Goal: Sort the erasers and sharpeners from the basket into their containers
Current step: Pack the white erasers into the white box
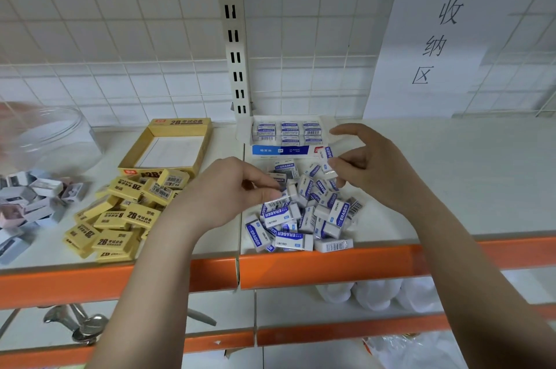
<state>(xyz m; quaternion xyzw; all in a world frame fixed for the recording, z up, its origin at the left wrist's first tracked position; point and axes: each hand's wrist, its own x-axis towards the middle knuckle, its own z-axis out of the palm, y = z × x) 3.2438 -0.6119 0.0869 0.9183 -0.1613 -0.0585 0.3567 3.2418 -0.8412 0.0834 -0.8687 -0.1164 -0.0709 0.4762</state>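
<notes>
A heap of white-and-blue erasers [304,212] lies on the white shelf near its front edge. Behind it stands their open white-and-blue box [282,149] with several erasers packed inside. My left hand [228,191] hovers over the heap's left side, fingers pinched on a white eraser [278,201]. My right hand [373,167] is above the heap's right side, thumb and fingers holding a white-and-blue eraser [326,158] just in front of the box. Yellow 2B erasers [120,215] are piled at the left before an empty yellow box [141,143]. Grey and pink sharpeners [30,200] lie far left.
A clear plastic jar [51,140] lies on its side at the back left. The shelf has an orange front edge [301,269]. A wire grid and a paper sign [436,44] back the shelf. White containers [376,293] and metal utensils [78,323] sit on lower shelves.
</notes>
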